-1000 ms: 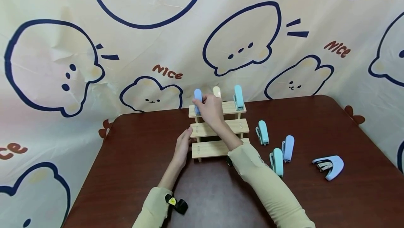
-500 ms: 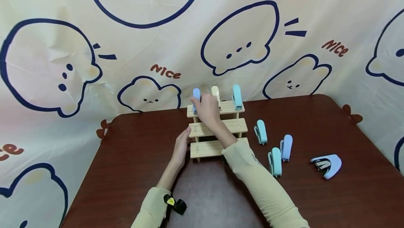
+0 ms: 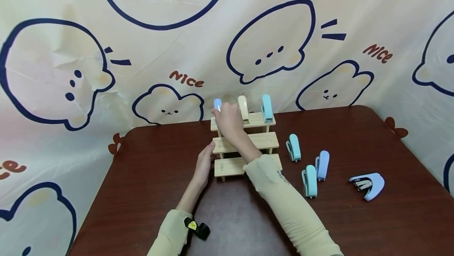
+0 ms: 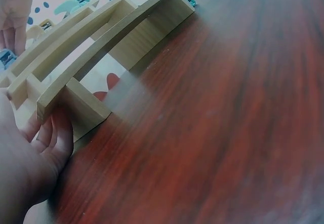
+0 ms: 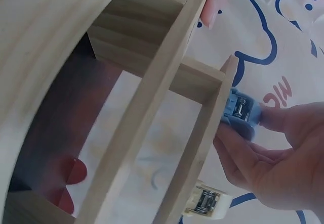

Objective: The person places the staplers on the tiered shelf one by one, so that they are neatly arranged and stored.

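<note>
A three-step wooden display rack [image 3: 230,166] stands toward the back of the table. My left hand [image 3: 204,165] holds its left side; in the left wrist view its fingers [image 4: 59,133] bend in under the end of the lowest plank. With thumb and fingers, my right hand [image 3: 230,120] pinches a blue stapler [image 5: 242,110] at the left end of the top step. Most of that stapler is hidden behind the hand in the head view. A cream stapler [image 3: 242,107] stands upright in the middle of the same step, and a light teal stapler [image 3: 267,108] at its right end.
Right of the rack, on the dark wooden table [image 3: 149,193], are two teal staplers, one farther back [image 3: 293,147] and one nearer [image 3: 310,181]. A periwinkle stapler [image 3: 322,165] is beside the nearer one. Another periwinkle stapler [image 3: 372,187] lies sideways. A printed cloth [image 3: 213,51] hangs behind.
My right hand has shifted slightly left along the top step with the blue stapler, uncovering more of the cream one. My left hand keeps its place on the rack.
</note>
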`<action>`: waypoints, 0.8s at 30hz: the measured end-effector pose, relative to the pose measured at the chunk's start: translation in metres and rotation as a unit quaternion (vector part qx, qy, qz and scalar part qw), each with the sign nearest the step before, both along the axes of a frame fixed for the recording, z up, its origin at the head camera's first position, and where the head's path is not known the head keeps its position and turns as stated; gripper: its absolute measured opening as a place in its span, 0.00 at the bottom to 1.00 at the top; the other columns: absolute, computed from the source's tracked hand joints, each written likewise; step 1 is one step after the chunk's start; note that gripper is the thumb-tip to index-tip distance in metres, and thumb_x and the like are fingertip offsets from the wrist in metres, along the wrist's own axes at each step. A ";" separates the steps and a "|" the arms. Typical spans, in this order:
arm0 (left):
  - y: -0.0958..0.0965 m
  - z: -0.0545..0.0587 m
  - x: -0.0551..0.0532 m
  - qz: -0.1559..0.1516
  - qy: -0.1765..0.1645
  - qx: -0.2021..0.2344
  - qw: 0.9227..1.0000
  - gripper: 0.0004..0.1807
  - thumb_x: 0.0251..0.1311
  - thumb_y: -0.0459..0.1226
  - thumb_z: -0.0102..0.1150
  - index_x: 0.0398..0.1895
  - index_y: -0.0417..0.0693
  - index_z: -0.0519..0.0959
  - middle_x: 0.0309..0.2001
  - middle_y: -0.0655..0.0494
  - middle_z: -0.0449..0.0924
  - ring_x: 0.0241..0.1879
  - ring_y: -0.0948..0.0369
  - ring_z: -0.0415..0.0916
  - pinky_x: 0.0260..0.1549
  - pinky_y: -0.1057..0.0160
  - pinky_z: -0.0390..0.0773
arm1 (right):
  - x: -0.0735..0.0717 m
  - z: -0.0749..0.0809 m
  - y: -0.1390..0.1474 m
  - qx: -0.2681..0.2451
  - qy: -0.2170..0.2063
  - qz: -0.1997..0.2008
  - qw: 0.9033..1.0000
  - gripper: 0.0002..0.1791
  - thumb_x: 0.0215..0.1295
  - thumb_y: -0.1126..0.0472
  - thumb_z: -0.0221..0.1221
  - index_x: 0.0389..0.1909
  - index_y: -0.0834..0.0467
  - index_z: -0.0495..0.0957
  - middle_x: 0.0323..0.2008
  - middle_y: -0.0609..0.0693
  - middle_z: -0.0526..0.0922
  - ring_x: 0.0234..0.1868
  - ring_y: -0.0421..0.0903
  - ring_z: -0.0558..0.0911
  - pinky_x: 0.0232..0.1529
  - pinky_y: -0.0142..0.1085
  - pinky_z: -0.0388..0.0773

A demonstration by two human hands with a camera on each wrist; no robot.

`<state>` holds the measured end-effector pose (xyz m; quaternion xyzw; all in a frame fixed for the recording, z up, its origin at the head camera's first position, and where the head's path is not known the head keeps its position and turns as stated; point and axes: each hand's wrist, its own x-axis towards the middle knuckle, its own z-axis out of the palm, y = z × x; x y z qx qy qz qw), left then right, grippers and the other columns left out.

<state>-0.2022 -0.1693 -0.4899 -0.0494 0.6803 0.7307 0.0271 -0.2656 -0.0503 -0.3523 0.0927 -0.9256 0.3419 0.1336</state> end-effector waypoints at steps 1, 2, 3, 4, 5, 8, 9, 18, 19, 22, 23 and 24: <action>0.000 0.000 0.000 -0.001 -0.001 0.001 1.000 0.33 0.78 0.58 0.45 0.69 0.43 0.75 0.56 0.46 0.79 0.48 0.56 0.79 0.42 0.59 0.80 | 0.000 0.001 0.000 0.007 0.003 -0.001 1.000 0.23 0.74 0.51 0.65 0.21 0.61 0.79 0.18 0.51 0.75 0.19 0.44 0.73 0.19 0.31 0.66; 0.000 0.000 0.000 -0.001 -0.002 0.001 1.000 0.33 0.78 0.59 0.45 0.69 0.43 0.75 0.56 0.46 0.79 0.49 0.56 0.79 0.42 0.59 0.80 | 0.000 0.002 -0.001 0.011 0.006 -0.001 1.000 0.23 0.74 0.52 0.65 0.21 0.61 0.79 0.18 0.51 0.74 0.19 0.44 0.72 0.19 0.31 0.66; 0.001 0.001 0.000 0.000 -0.003 0.003 1.000 0.32 0.78 0.59 0.45 0.68 0.44 0.75 0.56 0.46 0.79 0.49 0.56 0.79 0.43 0.59 0.80 | 0.001 0.003 -0.001 0.013 0.008 0.000 1.000 0.23 0.74 0.52 0.65 0.20 0.61 0.78 0.18 0.51 0.74 0.19 0.44 0.72 0.19 0.31 0.65; 0.001 0.001 0.000 0.001 -0.003 0.001 1.000 0.32 0.78 0.59 0.46 0.69 0.44 0.75 0.56 0.46 0.79 0.49 0.56 0.79 0.43 0.59 0.80 | 0.001 0.003 -0.001 0.015 0.010 0.001 1.000 0.23 0.74 0.52 0.65 0.20 0.61 0.78 0.17 0.50 0.73 0.19 0.44 0.71 0.19 0.31 0.65; 0.001 0.001 0.000 0.002 -0.003 0.000 1.000 0.32 0.78 0.58 0.46 0.69 0.44 0.75 0.57 0.46 0.79 0.50 0.55 0.79 0.43 0.58 0.80 | 0.001 0.004 -0.001 0.016 0.012 0.002 1.000 0.23 0.74 0.53 0.65 0.19 0.61 0.78 0.17 0.50 0.72 0.19 0.44 0.71 0.19 0.31 0.65; 0.001 0.002 0.000 0.003 -0.003 -0.005 1.000 0.32 0.78 0.58 0.45 0.70 0.44 0.74 0.59 0.46 0.77 0.51 0.54 0.78 0.44 0.58 0.80 | 0.001 0.004 -0.001 0.013 0.011 0.002 1.000 0.24 0.73 0.52 0.65 0.19 0.61 0.77 0.17 0.50 0.71 0.18 0.44 0.70 0.19 0.30 0.65; 0.001 0.002 0.000 0.003 -0.003 -0.005 1.000 0.32 0.78 0.58 0.45 0.70 0.44 0.74 0.59 0.46 0.77 0.51 0.54 0.78 0.44 0.58 0.79 | 0.001 0.004 -0.001 0.011 0.010 0.001 1.000 0.24 0.73 0.52 0.65 0.19 0.61 0.77 0.17 0.50 0.72 0.18 0.44 0.70 0.18 0.30 0.65; 0.000 0.000 -0.001 0.004 0.001 -0.008 1.000 0.32 0.79 0.58 0.44 0.67 0.42 0.75 0.55 0.47 0.78 0.51 0.54 0.78 0.44 0.59 0.79 | 0.000 0.004 0.000 0.021 -0.006 0.005 1.000 0.25 0.75 0.48 0.62 0.22 0.61 0.76 0.20 0.53 0.76 0.19 0.46 0.74 0.19 0.32 0.68; 0.000 0.000 -0.001 0.003 0.002 -0.012 1.000 0.32 0.79 0.58 0.43 0.68 0.42 0.75 0.56 0.47 0.78 0.52 0.54 0.78 0.45 0.58 0.78 | 0.001 0.004 0.000 0.019 -0.009 0.006 1.000 0.24 0.76 0.48 0.62 0.23 0.61 0.76 0.21 0.53 0.76 0.20 0.46 0.74 0.19 0.32 0.68; 0.001 0.000 0.000 -0.001 0.004 -0.023 1.000 0.33 0.80 0.58 0.42 0.69 0.41 0.74 0.59 0.46 0.77 0.54 0.52 0.77 0.46 0.58 0.78 | 0.005 0.008 0.001 0.019 -0.008 0.005 1.000 0.23 0.77 0.47 0.60 0.31 0.64 0.77 0.23 0.52 0.73 0.23 0.46 0.73 0.21 0.32 0.69; 0.001 0.000 -0.001 -0.002 0.005 -0.025 1.000 0.33 0.80 0.58 0.42 0.69 0.41 0.74 0.60 0.45 0.76 0.55 0.51 0.77 0.47 0.58 0.78 | 0.007 0.010 0.003 0.018 -0.002 0.007 1.000 0.23 0.78 0.47 0.59 0.35 0.66 0.78 0.23 0.52 0.72 0.23 0.46 0.73 0.21 0.32 0.69; 0.001 0.000 -0.001 -0.001 0.003 -0.023 1.000 0.33 0.79 0.58 0.42 0.70 0.42 0.74 0.61 0.45 0.76 0.56 0.51 0.77 0.47 0.57 0.78 | 0.010 0.012 0.004 0.016 0.006 0.010 1.000 0.24 0.78 0.47 0.58 0.38 0.67 0.78 0.24 0.52 0.72 0.23 0.46 0.73 0.21 0.32 0.69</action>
